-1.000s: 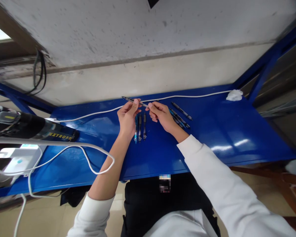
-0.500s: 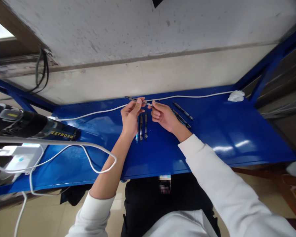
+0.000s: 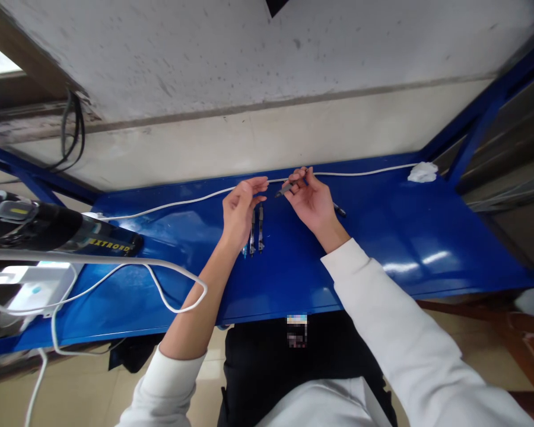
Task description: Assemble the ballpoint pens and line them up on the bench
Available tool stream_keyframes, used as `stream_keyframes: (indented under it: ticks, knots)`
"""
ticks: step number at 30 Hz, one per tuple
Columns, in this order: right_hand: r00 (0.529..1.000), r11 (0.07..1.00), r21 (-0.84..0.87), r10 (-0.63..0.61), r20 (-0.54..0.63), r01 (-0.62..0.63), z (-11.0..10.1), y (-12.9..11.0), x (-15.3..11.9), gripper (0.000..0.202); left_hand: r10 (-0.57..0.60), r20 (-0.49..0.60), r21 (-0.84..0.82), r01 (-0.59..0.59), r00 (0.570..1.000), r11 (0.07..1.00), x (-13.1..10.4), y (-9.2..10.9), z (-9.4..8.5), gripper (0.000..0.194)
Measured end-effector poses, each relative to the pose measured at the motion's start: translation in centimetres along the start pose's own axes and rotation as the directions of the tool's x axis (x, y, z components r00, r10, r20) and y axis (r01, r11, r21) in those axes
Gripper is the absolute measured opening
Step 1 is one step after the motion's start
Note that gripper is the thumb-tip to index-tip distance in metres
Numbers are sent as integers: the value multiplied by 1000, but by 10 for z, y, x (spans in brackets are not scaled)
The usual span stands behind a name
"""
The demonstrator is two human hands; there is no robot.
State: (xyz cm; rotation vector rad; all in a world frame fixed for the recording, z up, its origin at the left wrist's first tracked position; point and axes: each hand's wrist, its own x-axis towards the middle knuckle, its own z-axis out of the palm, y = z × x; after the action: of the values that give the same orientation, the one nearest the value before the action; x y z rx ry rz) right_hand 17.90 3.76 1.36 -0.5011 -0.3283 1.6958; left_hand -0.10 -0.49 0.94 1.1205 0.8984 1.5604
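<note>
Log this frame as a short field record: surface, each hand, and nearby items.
Surface: glossy blue metal shelf
Right hand: pinches a slim dark pen, lifted off the shelf
Left hand: fingers loosely curled, holding nothing
Below left hand: row of dark pens lying side by side
Behind: white cable along the shelf; crumpled white tissue at far right
</note>
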Motion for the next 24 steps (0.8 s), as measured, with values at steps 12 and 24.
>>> stream_keyframes:
  ticks: [12, 24]
  knots:
    - [992, 948, 292, 120, 45, -128, -14, -14, -4, 45, -173, -170, -198, 138, 970, 970, 9, 7, -12, 60]
    - [993, 935, 335, 105, 51, -116, -13, -14, -4, 40, -189, -151, -211, 155, 970, 965, 9, 10, -13, 61]
